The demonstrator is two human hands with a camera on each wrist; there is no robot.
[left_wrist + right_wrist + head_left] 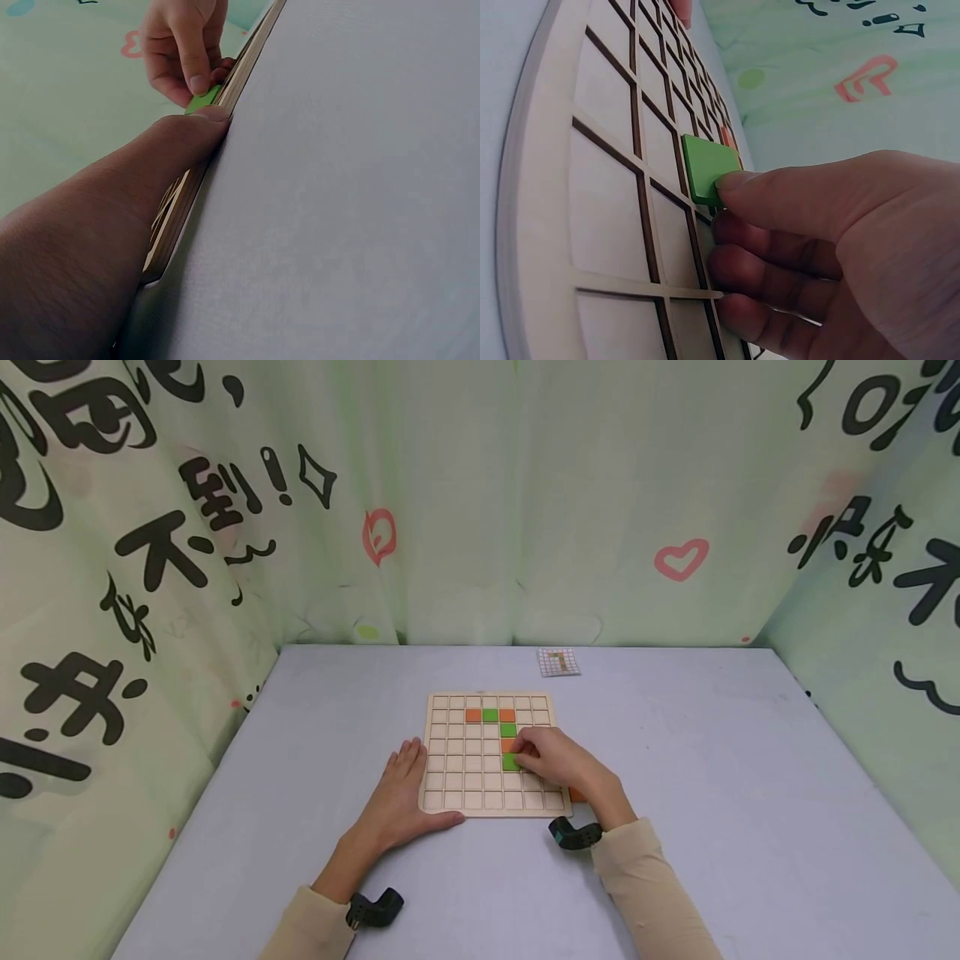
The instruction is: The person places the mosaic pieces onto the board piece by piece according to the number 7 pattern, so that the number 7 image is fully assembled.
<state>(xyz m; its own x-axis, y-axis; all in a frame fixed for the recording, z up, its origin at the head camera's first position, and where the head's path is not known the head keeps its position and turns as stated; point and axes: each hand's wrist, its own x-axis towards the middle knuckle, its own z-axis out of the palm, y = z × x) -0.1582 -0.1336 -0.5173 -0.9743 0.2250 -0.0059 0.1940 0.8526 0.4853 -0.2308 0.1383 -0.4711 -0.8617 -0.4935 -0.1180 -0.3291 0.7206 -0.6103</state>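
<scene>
A square wooden grid board lies on the table. My right hand pinches a green square tile between thumb and fingers, low over a cell and slightly tilted in the right wrist view. Beyond it, set in the grid, an orange tile and a green tile run up to a row of orange, green and orange tiles. The left hand rests against the board's left side, fingers straight, its thumb along the front edge.
A small card with a printed grid pattern lies behind the board. Something orange shows at the board's right edge, partly covered by the right wrist. Curtains with black writing stand around the white table.
</scene>
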